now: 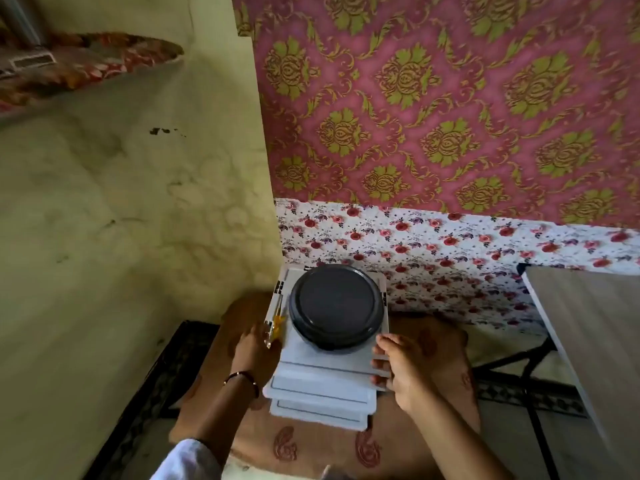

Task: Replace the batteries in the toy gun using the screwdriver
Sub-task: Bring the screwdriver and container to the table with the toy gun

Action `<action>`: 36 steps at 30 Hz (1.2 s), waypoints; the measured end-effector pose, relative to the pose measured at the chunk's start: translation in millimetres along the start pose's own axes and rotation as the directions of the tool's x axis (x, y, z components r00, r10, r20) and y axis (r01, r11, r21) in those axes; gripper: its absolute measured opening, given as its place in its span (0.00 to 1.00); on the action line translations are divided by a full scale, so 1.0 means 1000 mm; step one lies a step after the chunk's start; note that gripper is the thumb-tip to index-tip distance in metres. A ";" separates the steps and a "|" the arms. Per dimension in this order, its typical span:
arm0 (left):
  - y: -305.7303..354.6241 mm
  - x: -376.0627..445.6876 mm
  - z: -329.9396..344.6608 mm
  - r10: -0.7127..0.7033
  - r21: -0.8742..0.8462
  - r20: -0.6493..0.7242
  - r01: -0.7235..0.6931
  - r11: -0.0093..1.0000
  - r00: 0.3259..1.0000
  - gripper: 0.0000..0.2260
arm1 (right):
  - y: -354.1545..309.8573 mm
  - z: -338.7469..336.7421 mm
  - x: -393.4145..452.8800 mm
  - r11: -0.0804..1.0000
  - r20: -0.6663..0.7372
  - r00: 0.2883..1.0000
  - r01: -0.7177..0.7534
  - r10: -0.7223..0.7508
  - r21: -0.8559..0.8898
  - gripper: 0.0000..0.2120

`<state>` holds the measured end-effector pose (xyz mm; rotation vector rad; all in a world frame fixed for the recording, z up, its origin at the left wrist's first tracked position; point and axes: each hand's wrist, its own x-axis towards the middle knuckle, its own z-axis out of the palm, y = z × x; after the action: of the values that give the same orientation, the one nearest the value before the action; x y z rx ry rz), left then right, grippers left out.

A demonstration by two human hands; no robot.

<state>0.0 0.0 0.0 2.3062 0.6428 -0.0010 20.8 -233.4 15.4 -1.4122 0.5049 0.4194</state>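
A stack of white rectangular trays rests on my lap. On top of the stack sits a round black container with a lid. A screwdriver with a yellow handle lies along the left edge of the top tray. My left hand holds the stack's left side, close to the screwdriver. My right hand grips the stack's right edge with curled fingers. No toy gun or batteries show in this view.
A wooden table top on a black frame stands to the right. A yellow-green wall rises on the left and patterned pink wallpaper ahead. A dark patterned mat lies on the floor at left.
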 end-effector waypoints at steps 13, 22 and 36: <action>-0.016 0.060 0.017 0.064 0.392 0.237 -0.155 0.907 0.969 0.20 | 0.000 0.029 0.047 0.981 -0.046 0.996 -0.080 0.073 -0.178 0.13; -0.013 0.058 0.017 -0.044 -0.295 0.277 0.128 0.947 0.960 0.11 | 0.007 0.010 0.030 0.996 -0.060 0.997 -0.057 0.052 -0.075 0.09; 0.065 -0.046 0.069 0.039 -0.604 0.515 0.331 0.725 0.856 0.14 | 0.018 -0.144 -0.092 0.990 -0.420 0.900 0.139 -0.117 0.021 0.05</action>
<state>1.0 -105.6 -0.1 1.4358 0.4499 -0.3742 -77.1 -372.6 40.5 -1.4808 0.7589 -0.0097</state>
